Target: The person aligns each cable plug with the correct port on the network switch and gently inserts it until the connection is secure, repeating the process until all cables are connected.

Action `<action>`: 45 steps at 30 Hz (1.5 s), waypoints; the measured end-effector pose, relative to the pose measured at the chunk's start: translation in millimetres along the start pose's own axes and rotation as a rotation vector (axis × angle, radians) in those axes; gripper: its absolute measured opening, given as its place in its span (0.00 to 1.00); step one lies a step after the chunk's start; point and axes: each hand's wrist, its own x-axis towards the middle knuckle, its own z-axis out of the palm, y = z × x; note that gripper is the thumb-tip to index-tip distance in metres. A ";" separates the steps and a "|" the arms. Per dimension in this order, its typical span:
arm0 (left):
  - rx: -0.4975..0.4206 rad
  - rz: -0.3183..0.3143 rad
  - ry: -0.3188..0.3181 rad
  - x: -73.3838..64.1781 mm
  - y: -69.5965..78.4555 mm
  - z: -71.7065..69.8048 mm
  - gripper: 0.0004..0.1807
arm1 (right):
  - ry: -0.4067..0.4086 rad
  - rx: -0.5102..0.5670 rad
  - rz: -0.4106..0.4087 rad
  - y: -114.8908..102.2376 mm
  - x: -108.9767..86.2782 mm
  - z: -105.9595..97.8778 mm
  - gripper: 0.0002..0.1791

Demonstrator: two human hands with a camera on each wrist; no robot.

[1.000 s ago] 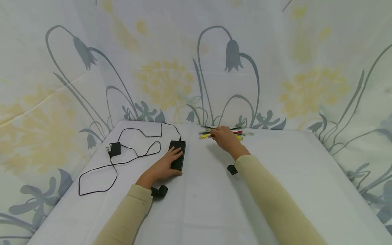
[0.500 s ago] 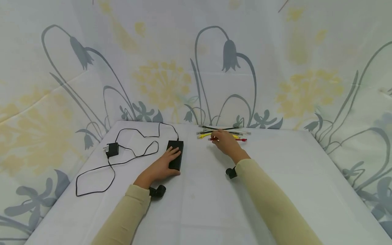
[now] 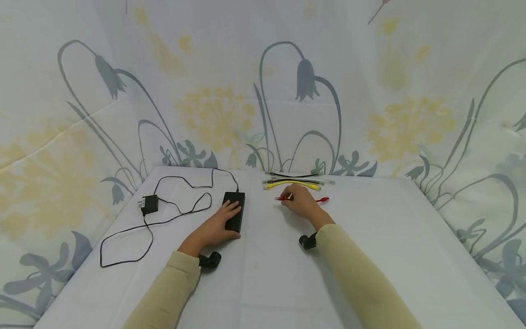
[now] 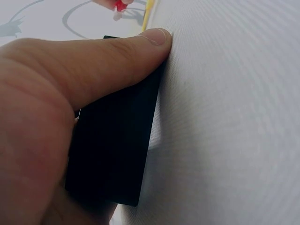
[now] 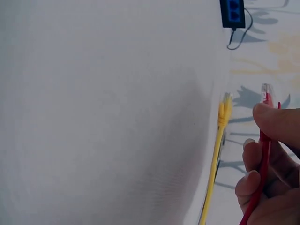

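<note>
My left hand (image 3: 218, 225) rests on a black box (image 3: 234, 223), its fingers spread over the top. In the left wrist view the thumb (image 4: 126, 56) lies across the box's near end, its tip right at the tabletop. My right hand (image 3: 302, 201) pinches a short red network cable (image 3: 322, 199) near one end. The right wrist view has its clear plug (image 5: 266, 89) pointing out past the thumb, the red cord running down across the curled fingers. Blue ports (image 5: 234, 9) show along the box's side. A yellow network cable (image 3: 287, 183) lies just beyond the right hand.
Behind the yellow cable lie black cables (image 3: 296, 176) near the wall cloth. A black power adapter (image 3: 149, 204) sits left of the box, its thin cord (image 3: 181, 177) looping over the white tabletop (image 3: 271, 283) to the box's far end. Flower-patterned cloth (image 3: 222, 68) surrounds the table.
My right hand has drawn the red cable out of the bundle and nearer to me, leaving the yellow and black cables behind. The left hand has stayed on the box.
</note>
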 end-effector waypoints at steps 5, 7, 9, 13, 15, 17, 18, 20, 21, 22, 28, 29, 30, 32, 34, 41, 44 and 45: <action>0.004 0.007 0.006 -0.9 -0.6 0.0 0.45 | -0.037 0.042 0.013 -2.6 -5.8 4.5 0.05; 0.002 0.011 0.005 0.0 -1.2 0.0 0.45 | -0.041 0.057 0.013 -3.4 -7.6 5.9 0.04; 0.004 0.012 0.002 1.0 -2.1 0.1 0.45 | -0.051 0.076 0.019 -4.5 -9.6 7.0 0.04; 0.015 0.023 0.000 1.4 -3.1 0.1 0.45 | -0.084 0.115 0.042 -6.7 -12.7 8.9 0.05; 0.018 0.025 -0.001 1.0 -3.0 -0.4 0.45 | -0.104 0.135 0.054 -7.0 -13.2 10.5 0.05; 0.016 0.025 0.000 1.3 -2.4 -1.5 0.45 | -0.122 0.146 0.063 -6.6 -12.8 12.1 0.06; 0.018 0.029 0.002 1.3 -2.4 -1.8 0.45 | -0.128 0.153 0.069 -6.6 -12.5 13.1 0.06; 0.020 0.024 0.002 1.7 -2.3 -2.5 0.45 | -0.142 0.159 0.081 -6.3 -11.9 14.8 0.06; 0.021 0.023 0.002 1.8 -2.1 -2.9 0.46 | -0.146 0.159 0.087 -6.4 -11.8 15.4 0.06; 0.021 0.025 0.004 1.7 -2.1 -3.0 0.46 | -0.148 0.163 0.094 -6.7 -11.9 15.9 0.06; 0.014 0.029 0.002 1.3 -0.7 -2.7 0.45 | -0.133 0.209 0.137 -11.7 -16.2 19.4 0.05; 0.015 0.029 0.000 1.1 -0.6 -2.3 0.45 | -0.126 0.219 0.146 -12.8 -17.5 20.4 0.05; 0.014 0.030 -0.002 1.2 -0.6 -1.9 0.45 | -0.119 0.232 0.154 -13.7 -18.8 21.5 0.05; 0.014 0.032 -0.005 2.1 -0.9 -1.4 0.45 | -0.107 0.256 0.167 -15.6 -20.4 23.2 0.06; 0.018 0.031 -0.008 2.3 -1.2 -1.2 0.45 | -0.096 0.275 0.175 -16.8 -21.7 25.3 0.06; 0.008 0.029 -0.009 1.5 0.0 -3.0 0.45 | -0.047 0.281 0.199 -18.2 -24.3 30.2 0.06; 0.007 0.030 -0.014 1.4 0.8 -3.6 0.45 | -0.046 0.279 0.212 -19.1 -25.5 30.4 0.05; 0.005 0.029 -0.013 1.4 1.1 -3.8 0.45 | -0.048 0.279 0.208 -19.7 -25.8 30.3 0.05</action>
